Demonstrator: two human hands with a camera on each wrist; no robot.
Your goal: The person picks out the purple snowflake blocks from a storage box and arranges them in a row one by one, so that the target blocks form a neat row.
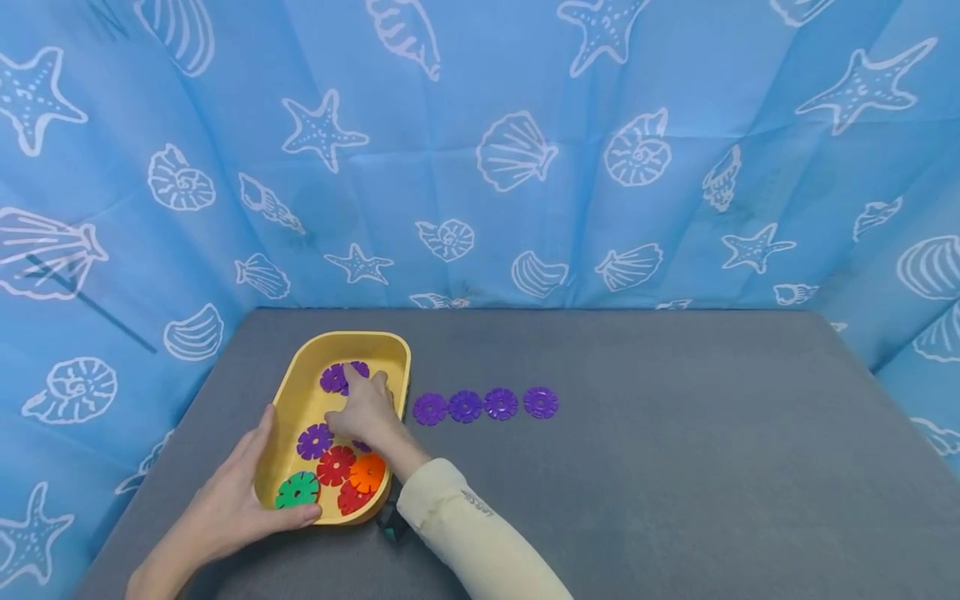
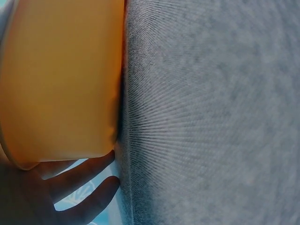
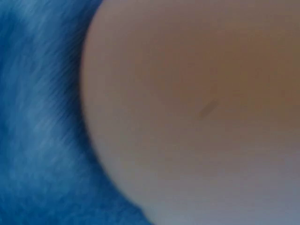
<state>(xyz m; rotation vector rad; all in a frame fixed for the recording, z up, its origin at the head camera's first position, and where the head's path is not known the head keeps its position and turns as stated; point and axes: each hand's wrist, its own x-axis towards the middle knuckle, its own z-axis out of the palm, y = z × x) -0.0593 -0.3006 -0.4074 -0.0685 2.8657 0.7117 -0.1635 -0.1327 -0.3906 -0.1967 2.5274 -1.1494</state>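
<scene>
My left hand (image 1: pixel 232 500) holds the near left corner of a yellow plastic bin (image 1: pixel 300 358), thumb on the near rim and fingers along the outer left wall. Its spread fingers (image 2: pixel 84 178) show against that wall in the left wrist view. Inside the bin, my right hand (image 1: pixel 367 407) reaches with its index finger onto overlapping purple notched discs (image 1: pixel 332 378); its thumb is spread apart. Near the thumb lies another purple disc (image 1: pixel 314 442). Closer to me are red discs (image 1: pixel 335 465), an orange disc (image 1: pixel 367 473) and a green disc (image 1: pixel 298 490). The right wrist view is a blur of skin.
To the right of the bin, several purple discs (image 1: pixel 501 404) form a row on the grey cloth-covered table (image 1: pixel 675 467). A small dark object (image 1: pixel 392 523) sits beside the bin's near right corner, partly under the right sleeve (image 1: pixel 480 533). A blue shell-print curtain (image 1: pixel 450 167) borders the table.
</scene>
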